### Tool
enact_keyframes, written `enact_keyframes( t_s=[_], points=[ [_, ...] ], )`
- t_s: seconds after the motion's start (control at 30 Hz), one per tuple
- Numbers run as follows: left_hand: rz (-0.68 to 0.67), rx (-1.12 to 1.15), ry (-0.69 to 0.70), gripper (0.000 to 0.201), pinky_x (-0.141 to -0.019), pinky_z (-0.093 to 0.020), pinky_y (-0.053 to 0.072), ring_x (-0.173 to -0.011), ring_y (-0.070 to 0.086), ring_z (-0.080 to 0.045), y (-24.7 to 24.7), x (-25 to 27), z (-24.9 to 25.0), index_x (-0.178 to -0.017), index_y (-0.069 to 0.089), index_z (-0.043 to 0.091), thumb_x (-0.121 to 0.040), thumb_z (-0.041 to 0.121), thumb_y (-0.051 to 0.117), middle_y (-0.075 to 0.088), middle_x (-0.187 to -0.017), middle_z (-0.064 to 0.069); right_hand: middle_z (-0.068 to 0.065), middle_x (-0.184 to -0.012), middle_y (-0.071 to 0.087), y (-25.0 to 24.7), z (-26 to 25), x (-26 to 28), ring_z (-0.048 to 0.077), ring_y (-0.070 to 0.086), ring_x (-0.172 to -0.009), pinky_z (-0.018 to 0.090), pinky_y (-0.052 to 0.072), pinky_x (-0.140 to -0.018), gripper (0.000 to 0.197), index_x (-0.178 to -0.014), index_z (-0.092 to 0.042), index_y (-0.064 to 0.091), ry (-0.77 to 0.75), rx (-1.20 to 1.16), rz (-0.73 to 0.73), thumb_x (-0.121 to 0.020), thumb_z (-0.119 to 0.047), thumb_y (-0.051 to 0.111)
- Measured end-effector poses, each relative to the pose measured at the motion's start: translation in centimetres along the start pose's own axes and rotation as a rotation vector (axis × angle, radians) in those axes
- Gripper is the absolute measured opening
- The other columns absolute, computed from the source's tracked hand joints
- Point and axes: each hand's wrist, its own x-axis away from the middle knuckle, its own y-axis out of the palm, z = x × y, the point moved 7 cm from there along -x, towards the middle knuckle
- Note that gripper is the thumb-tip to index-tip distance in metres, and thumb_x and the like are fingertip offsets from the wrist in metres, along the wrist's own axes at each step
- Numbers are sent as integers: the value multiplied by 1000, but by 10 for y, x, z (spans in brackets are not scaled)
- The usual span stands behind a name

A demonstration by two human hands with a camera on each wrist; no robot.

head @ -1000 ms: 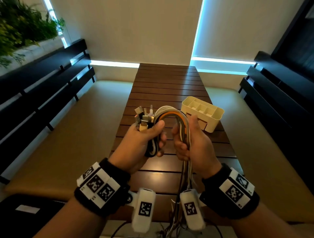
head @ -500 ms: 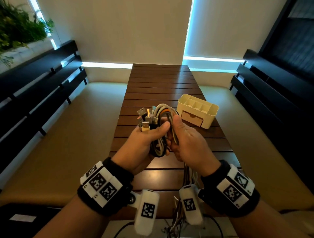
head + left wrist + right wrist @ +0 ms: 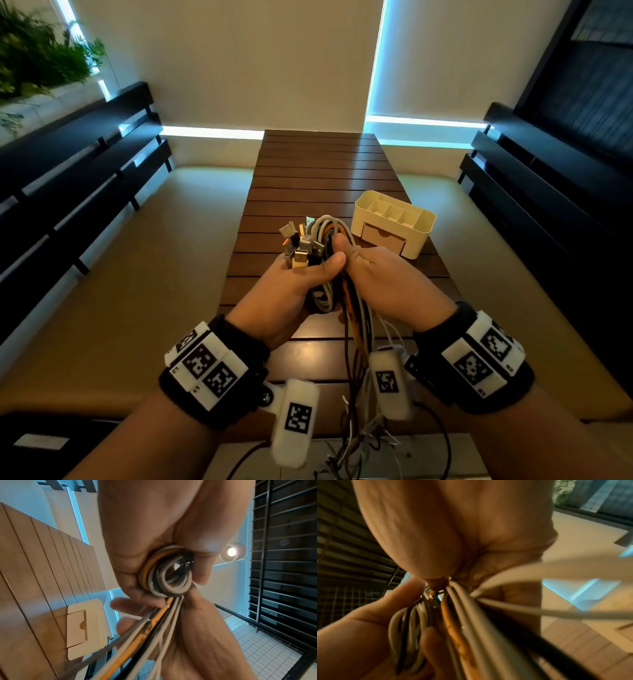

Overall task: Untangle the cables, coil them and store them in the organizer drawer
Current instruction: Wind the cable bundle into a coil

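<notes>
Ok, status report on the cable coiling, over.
Left hand grips coiled cables. Right hand holds their loose tails. Organizer drawer closed.

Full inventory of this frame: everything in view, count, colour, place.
bundle of coiled cables: one bundle, white, grey, orange and black strands, held above the table between both hands, loose tails hanging down
USB plugs: several, silver, sticking up from the bundle
cream plastic organizer: one, on the table right of the bundle, drawer shut
brown slatted wooden table: one, centre
black benches: two, either side
green plant: one, upper left
left hand: grips the coil
right hand: grips the strands
</notes>
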Motion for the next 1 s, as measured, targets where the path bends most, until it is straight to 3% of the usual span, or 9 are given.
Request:
enact_keyframes(
  t_s=[0.17,0.3,0.37,0.47,0.53,0.6,0.7,0.83,1.0],
  points=[
    [4,-10,15,36,-87,-45,58,-108,69,-30,2,-2,5,-127,60,10,-92,20,59,71,-117,-13,0,-74,69,-10,6,0,12,66,-70,26,52,-72,68,-75,-21,66,118,83,19,-82,-76,27],
    [16,-51,55,41,-95,-51,54,-116,65,-31,2,-6,10,-129,60,11,-90,22,63,68,-122,-16,-5,-72,59,-7,4,1,4,56,-72,20,41,-67,70,-103,-20,64,85,136,6,-91,-69,16],
    [40,-43,87,34,-91,-46,56,-113,67,-30,1,-8,14,-124,63,11,-91,20,65,70,-119,-15,-4,-92,67,-5,6,-1,4,60,-86,20,44,-76,76,-122,-23,62,49,51,14,-85,-72,17],
    [75,6,108,27,-72,-37,58,-98,72,-27,-1,-10,14,-113,69,12,-87,17,61,74,-105,-12,-9,-111,68,-8,7,0,4,63,-101,30,50,-91,68,-122,-32,61,-53,-114,73,-82,-74,25],
    [97,20,109,20,-64,-32,56,-86,73,-22,-3,-11,14,-104,72,14,-89,14,59,75,-92,-10,-12,-105,68,-15,7,2,-2,64,-96,26,52,-88,58,-122,-36,61,-121,-189,177,-86,-69,31],
    [120,25,105,18,-61,-31,55,-78,72,-18,-7,-11,14,-101,73,13,-90,14,58,74,-85,-7,-17,-95,66,-27,4,7,-9,61,-86,13,49,-75,46,-116,-33,65,-206,-237,324,-88,-60,40],
    [120,12,104,19,-61,-30,53,-78,70,-16,-9,-10,14,-105,71,12,-92,14,58,74,-87,-6,-14,-89,68,-33,-4,11,-3,62,-82,13,47,-69,23,-108,-22,70,-329,-235,402,-95,-35,57],
    [91,-29,110,27,-76,-34,56,-97,71,-19,-6,-9,16,-113,69,15,-87,20,61,75,-102,-5,-18,-79,70,-32,-6,11,0,64,-75,13,48,-66,14,-95,-27,72,-390,-214,437,-94,-16,64],
    [79,-148,145,22,-105,-48,46,-114,65,-21,-7,-8,20,-109,74,26,-88,26,67,73,-116,-5,-1,-84,65,-35,-10,12,8,61,-81,11,45,-72,9,-90,-18,74,-446,-110,483,-92,-13,67]
  ],
)
